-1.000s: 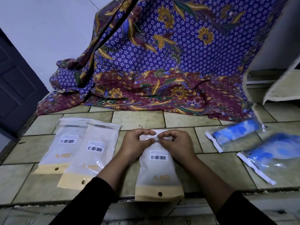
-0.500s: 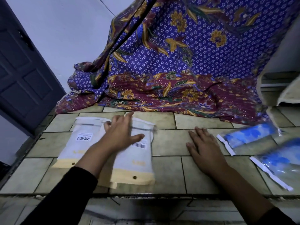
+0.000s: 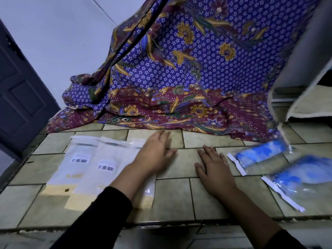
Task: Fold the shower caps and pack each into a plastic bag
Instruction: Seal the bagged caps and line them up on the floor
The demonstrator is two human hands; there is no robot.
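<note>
Firstly, close to us, the black sleeves (image 3: 100,218) cross the front edge of the tiled table (image 3: 172,200), and both hands lie low over the tiles. The right grip (image 3: 213,169) is spread flat, palm down, and holds nothing; we judge it rests there only for support. The left grip (image 3: 156,153) is also spread, with straight fingers, and pinches nothing. Its wrist and forearm cover the third white bag (image 3: 150,192). We cannot tell if the palm presses on this bag or only passes above it, because the picture is a little blurred here.

Just outside the left grip, two more white bags (image 3: 79,164) lie flat with the barcode labels up, each one overlapping the next. We think they are kept in a row on this side because they are finished, and the third bag belongs to the same row.

Outside the right grip, near but apart, lie two clear bags (image 3: 305,191) with blue shower caps (image 3: 260,153) inside. Their white strips are turned toward the hand. They are within easy reach, so we judge that one of them is the next thing to take.

Beyond both grips, a patterned cloth (image 3: 179,83) hangs down and spreads onto the far tiles. A dark door (image 3: 21,108) stands far outside the left grip.
</note>
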